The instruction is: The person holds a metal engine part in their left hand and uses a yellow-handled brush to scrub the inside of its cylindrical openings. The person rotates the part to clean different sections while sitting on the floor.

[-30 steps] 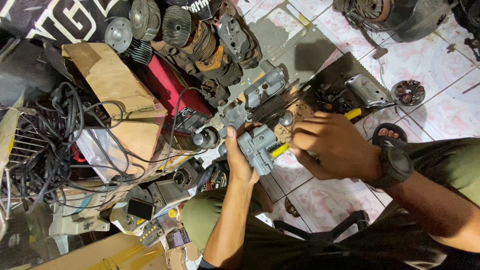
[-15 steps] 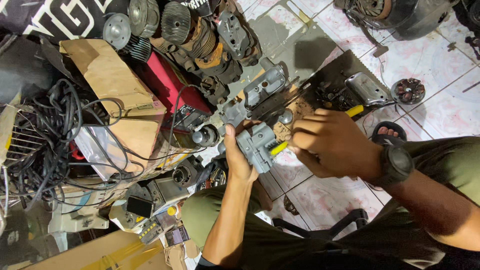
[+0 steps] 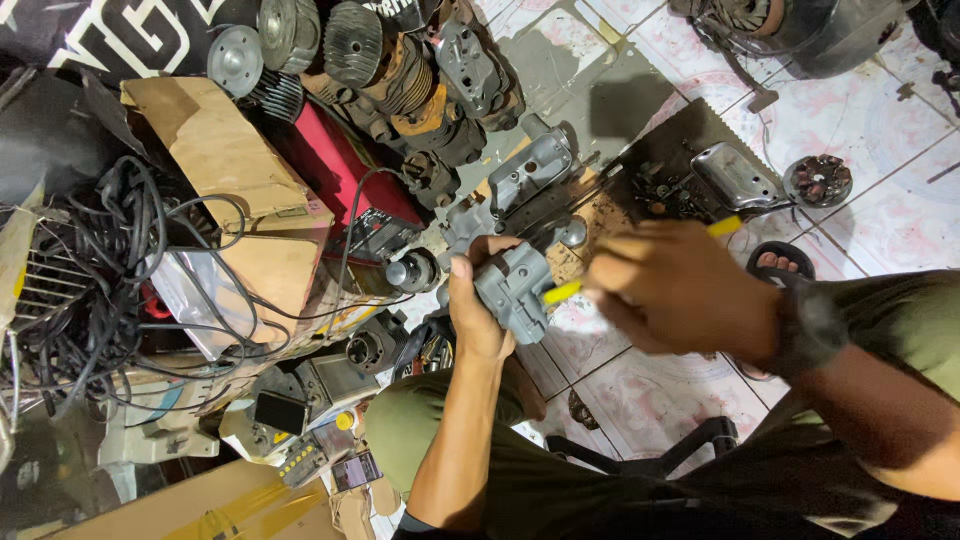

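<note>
Two hands work over a tiled floor [image 3: 880, 130] crowded with engine parts. The left hand [image 3: 478, 310] wraps around one grey metal casting [image 3: 515, 285], thumb on its near face and fingers curled behind, holding it in the air above the person's knee. The casting is blocky; its long axis runs roughly from lower left to upper right in the head view, and its open face points toward the right hand. The right hand [image 3: 680, 290], blurred, closes around one yellow-handled tool [image 3: 562, 292]; the handle's two yellow ends show on either side of the fist, and the tool's long axis lies nearly level, tilted up to the right, its left end touching the casting. One dark watch [image 3: 805, 330] sits on the right wrist. Beyond the hands lie at least four finned cylinders [image 3: 355, 40], one red box [image 3: 340, 170], one cardboard box [image 3: 215, 150], and one tangle of black cables [image 3: 110, 260].
</note>
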